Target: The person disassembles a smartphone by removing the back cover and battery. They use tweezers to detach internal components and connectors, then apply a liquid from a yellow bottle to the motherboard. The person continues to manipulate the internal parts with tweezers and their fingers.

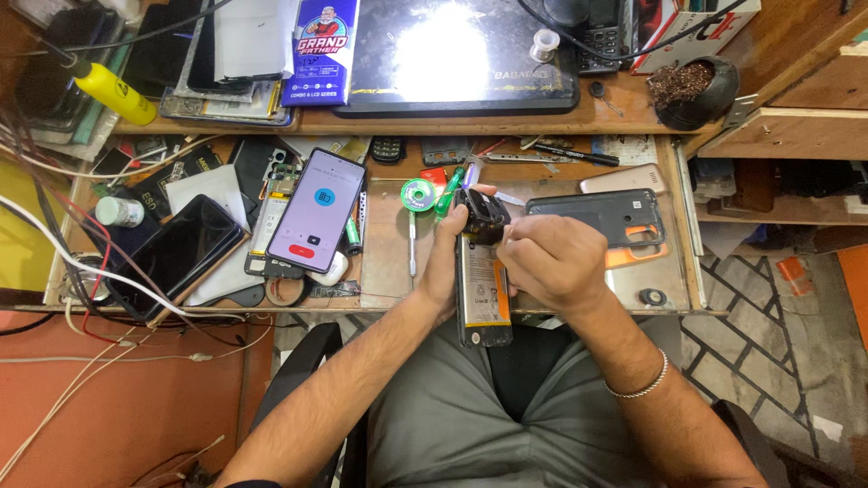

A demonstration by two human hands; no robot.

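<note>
Below, a cluttered wooden workbench holds a lit smartphone and a grey phone back cover. Over its front edge, the left hand grips an opened phone. The right hand pinches closed at its top.

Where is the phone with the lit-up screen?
In the head view, the lit phone lies left of the hands, in the open drawer, between a dark phone on its left and a solder spool on its right.
</note>
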